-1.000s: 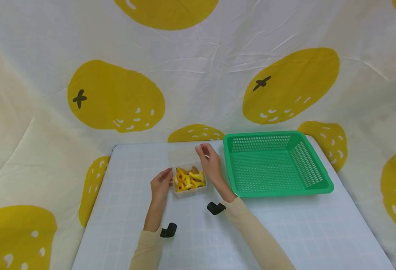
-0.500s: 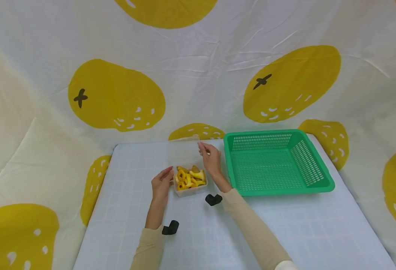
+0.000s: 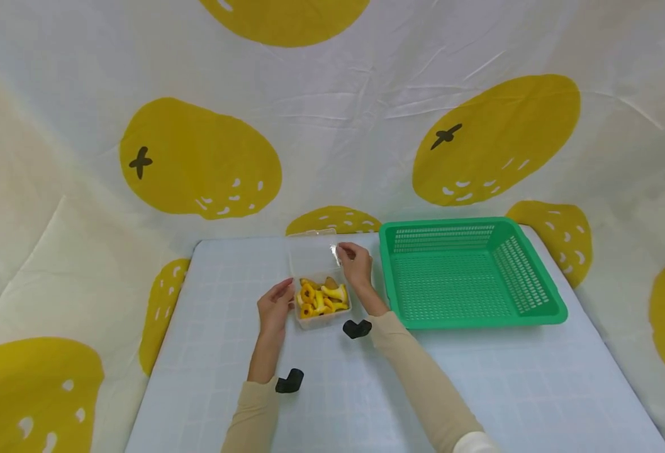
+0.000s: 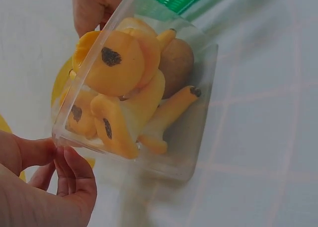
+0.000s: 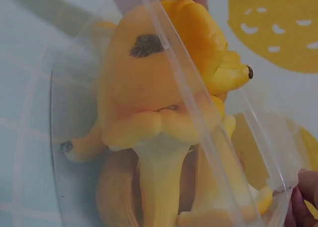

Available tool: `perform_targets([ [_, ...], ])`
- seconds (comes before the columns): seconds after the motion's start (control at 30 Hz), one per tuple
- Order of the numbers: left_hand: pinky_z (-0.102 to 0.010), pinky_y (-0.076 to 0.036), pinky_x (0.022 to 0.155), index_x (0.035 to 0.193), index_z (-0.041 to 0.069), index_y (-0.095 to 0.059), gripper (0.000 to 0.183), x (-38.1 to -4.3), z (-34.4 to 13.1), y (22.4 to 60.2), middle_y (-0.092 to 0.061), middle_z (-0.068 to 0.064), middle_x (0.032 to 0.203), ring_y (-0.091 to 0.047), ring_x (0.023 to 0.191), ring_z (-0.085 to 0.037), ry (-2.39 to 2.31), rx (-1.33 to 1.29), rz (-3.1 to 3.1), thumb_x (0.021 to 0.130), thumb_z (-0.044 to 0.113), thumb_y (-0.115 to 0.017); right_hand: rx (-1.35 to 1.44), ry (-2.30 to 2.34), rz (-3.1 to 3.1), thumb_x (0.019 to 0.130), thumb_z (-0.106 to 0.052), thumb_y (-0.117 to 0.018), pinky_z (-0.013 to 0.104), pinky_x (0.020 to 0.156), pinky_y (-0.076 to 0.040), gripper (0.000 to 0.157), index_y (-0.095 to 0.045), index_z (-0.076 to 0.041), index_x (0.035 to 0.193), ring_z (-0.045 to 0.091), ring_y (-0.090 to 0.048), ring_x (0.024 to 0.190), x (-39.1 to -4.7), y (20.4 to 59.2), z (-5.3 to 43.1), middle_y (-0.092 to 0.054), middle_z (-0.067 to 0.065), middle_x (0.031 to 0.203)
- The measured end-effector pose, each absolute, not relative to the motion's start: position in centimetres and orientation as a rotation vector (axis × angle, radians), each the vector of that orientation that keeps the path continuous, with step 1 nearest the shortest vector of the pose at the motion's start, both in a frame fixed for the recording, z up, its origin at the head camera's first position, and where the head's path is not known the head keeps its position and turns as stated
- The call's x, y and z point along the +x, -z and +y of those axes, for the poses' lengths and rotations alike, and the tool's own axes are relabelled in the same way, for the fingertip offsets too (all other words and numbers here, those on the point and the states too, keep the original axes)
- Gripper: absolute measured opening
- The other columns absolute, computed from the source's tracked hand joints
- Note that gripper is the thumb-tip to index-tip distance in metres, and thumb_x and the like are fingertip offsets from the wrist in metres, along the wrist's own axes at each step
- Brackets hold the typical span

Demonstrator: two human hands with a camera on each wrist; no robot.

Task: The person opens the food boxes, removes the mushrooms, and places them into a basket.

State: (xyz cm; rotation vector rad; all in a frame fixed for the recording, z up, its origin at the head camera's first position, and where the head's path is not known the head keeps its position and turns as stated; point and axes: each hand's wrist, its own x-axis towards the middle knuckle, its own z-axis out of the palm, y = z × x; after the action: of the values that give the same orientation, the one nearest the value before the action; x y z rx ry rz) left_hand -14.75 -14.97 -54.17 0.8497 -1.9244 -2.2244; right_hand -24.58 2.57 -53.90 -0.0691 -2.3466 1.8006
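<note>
Yellow-printed cloth backdrop (image 3: 338,145) behind a pale checked worktop (image 3: 224,283). Clear box (image 3: 316,323) of yellow pieces (image 3: 319,302) sits between the hands, lid (image 3: 311,255) raised at its far side. Left hand (image 3: 273,306) pinches the box's left edge; right hand (image 3: 357,267) pinches the lid's right edge, reaching farther out. Key relation: lid beyond box, right hand nearer it and nearer the green basket (image 3: 474,326) to the right. Box's long axis hard to judge.

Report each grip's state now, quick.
Left grip: closed, pinching the edge of the clear box.
Right grip: closed, pinching the raised clear lid.
</note>
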Motion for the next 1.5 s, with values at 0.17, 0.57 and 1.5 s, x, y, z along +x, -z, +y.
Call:
perform_targets([
  [0.17, -0.017, -0.051, 0.065, 0.128, -0.002, -0.070, 0.031, -14.7, -14.8, 54.2, -0.069, -0.016, 0.115, -0.056, 0.079, -0.010, 2.239, 0.829, -1.924, 0.099, 0.011, -0.069, -0.190, -1.760, -2.357, 0.097, -0.015, -0.074, 0.035, 0.076, -0.057, 0.016, -0.077, 0.000, 0.102, 0.028, -0.070, 0.088, -24.5, 54.0, 2.6, -0.075, 0.014, 0.096],
  [0.57, -0.017, -0.052, 0.066, 0.126, 0.000, -0.071, 0.029, -14.7, -14.8, 54.1, -0.070, -0.015, 0.116, -0.056, 0.082, -0.012, 2.201, 0.827, -1.937, 0.100, 0.010, -0.069, -0.011, -1.894, -2.354, 0.097, -0.004, -0.070, 0.032, 0.070, -0.061, 0.011, -0.069, 0.004, 0.104, 0.037, -0.071, 0.083, -22.2, 52.0, 2.9, -0.071, 0.019, 0.094],
  [1.5, -0.016, -0.051, 0.069, 0.130, 0.003, -0.070, 0.030, -14.6, -14.9, 54.3, -0.067, -0.017, 0.128, -0.056, 0.090, -0.013, 2.186, 0.829, -1.975, 0.102, 0.014, -0.066, 0.945, -0.837, -2.950, 0.097, 0.003, -0.067, 0.038, 0.091, -0.052, 0.023, -0.067, -0.001, 0.120, 0.026, -0.055, 0.099, -17.3, 50.7, 3.4, -0.068, 0.013, 0.106],
])
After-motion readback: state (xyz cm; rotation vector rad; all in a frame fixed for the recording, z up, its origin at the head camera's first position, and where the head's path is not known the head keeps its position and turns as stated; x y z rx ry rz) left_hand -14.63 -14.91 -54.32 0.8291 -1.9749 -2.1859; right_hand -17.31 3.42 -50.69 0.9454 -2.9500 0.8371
